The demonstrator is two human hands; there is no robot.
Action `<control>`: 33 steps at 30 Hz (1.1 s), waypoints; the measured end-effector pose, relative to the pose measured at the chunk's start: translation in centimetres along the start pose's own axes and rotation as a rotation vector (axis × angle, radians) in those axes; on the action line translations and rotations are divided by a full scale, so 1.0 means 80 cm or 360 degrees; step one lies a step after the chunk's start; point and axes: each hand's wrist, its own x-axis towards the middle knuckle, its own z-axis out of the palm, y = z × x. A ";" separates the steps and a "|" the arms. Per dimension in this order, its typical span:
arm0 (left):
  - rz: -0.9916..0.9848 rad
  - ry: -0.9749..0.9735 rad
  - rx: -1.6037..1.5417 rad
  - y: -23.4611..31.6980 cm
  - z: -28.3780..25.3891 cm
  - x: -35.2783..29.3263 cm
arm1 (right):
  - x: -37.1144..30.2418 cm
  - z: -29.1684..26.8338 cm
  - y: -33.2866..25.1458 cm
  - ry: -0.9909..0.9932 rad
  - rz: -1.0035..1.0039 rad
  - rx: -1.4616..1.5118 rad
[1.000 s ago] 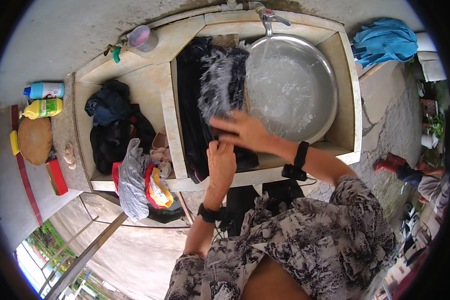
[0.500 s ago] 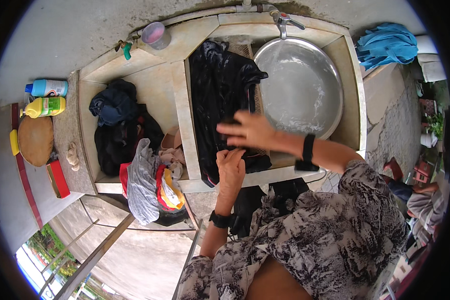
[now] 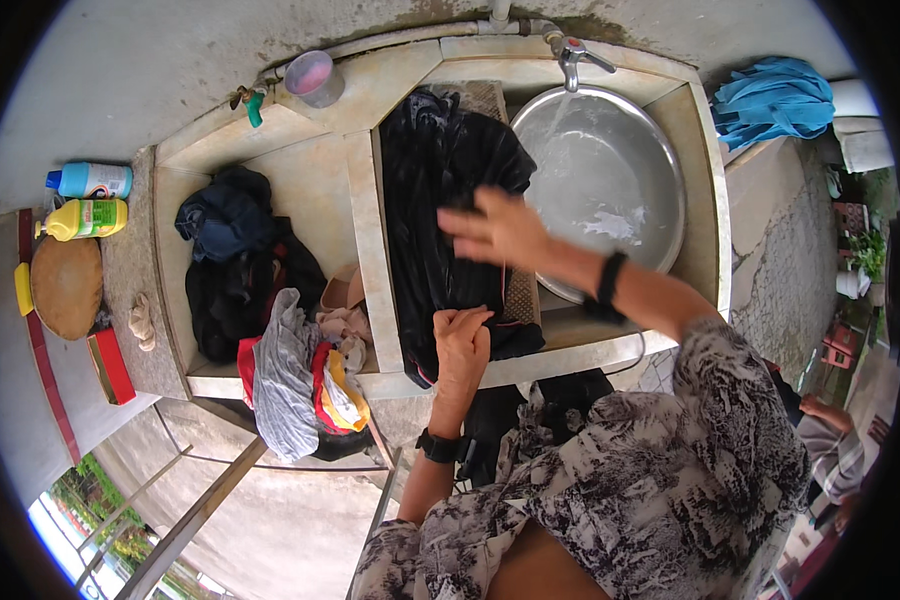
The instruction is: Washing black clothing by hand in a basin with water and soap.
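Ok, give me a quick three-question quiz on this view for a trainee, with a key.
1. True or false: the metal basin holds water.
2. Which is the person's left hand at: A) the plastic cup, B) the black garment, C) the red box?
3. Fill in: beside the yellow bottle there is a ____ bottle.

Key: 1. True. 2. B. 3. Blue.

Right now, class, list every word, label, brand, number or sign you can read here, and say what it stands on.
No text is clear enough to quote.
Blue bottle: pale label, print too small to read.
Yellow bottle: partly green label, print too small.
Tap: red mark on top, no legible lettering.
Red box: nothing readable.
Black garment: no lettering I can make out.
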 end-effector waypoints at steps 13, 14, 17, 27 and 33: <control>-0.0051 -0.0036 0.0006 -0.008 0.006 0.005 | -0.023 0.000 -0.023 -0.0085 0.0011 0.0204; 0.0002 0.0004 -0.0031 -0.004 0.003 0.007 | -0.009 0.005 -0.004 0.0021 -0.0035 0.0063; 0.0033 0.0030 -0.0048 0.005 0.002 0.008 | 0.090 0.001 0.088 0.0565 0.0536 -0.0139; -0.0026 -0.0476 0.1042 0.077 0.012 0.076 | -0.018 -0.013 0.145 0.0558 0.1428 0.0212; 0.0510 -0.0261 0.1040 0.056 0.118 0.197 | -0.107 0.016 0.191 0.0098 0.1786 0.0030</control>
